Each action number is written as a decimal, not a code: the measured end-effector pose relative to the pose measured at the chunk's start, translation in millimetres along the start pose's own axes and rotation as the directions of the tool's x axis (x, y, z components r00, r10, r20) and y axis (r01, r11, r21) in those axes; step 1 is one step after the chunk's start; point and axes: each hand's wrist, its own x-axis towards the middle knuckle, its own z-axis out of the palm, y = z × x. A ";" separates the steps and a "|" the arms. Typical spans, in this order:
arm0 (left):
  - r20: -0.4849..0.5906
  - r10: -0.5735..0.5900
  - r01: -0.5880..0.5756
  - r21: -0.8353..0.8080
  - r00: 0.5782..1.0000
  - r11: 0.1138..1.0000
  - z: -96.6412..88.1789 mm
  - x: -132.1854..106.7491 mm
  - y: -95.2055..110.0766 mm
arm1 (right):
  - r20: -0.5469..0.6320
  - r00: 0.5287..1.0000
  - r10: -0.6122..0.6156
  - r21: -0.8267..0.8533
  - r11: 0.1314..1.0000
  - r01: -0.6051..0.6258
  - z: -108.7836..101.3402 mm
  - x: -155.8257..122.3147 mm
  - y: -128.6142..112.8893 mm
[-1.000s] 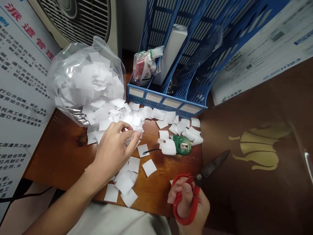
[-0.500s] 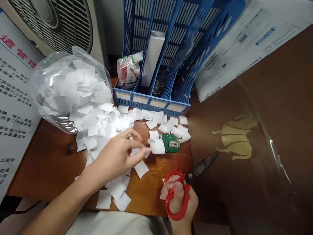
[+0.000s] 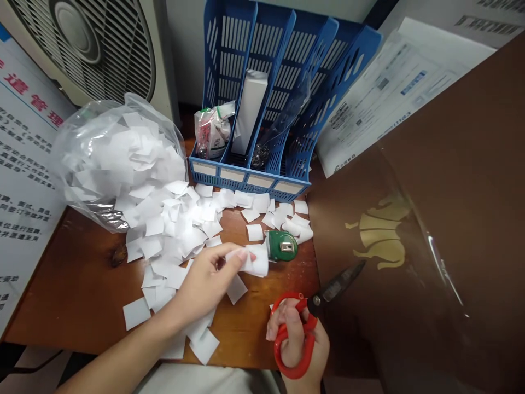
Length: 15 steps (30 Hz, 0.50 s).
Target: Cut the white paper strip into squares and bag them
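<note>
Between the thumb and fingers of my left hand [image 3: 215,276] is a curled white paper strip [image 3: 258,260]. Its right end lies right beside a green tape measure [image 3: 283,245] on the table. My right hand [image 3: 301,339] is wrapped round the red handles of a pair of scissors [image 3: 293,350], with the dark blades [image 3: 338,284] pointing up and right, away from the paper. Many cut white paper pieces [image 3: 164,219] are heaped and scattered around my left hand. Another curled paper piece [image 3: 255,232] lies just behind the strip.
A clear plastic bag [image 3: 84,137] full of paper pieces stands at the left, before a fan [image 3: 94,38]. Behind the pieces is a blue file rack [image 3: 250,186] holding a white box [image 3: 250,104] and a small packet [image 3: 211,131]. A brown panel [image 3: 410,317] bounds the right side.
My left hand's thumb and fingers have closed on the curled paper strip, which they were only reaching toward before. The scissors stay in my right hand. The view has shifted slightly.
</note>
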 end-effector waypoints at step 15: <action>-0.071 -0.128 0.108 -0.236 0.989 0.966 -15.2 -3.9 -17.5 | 0.077 0.991 -0.105 -0.221 0.968 0.120 48.6 30.3 -37.6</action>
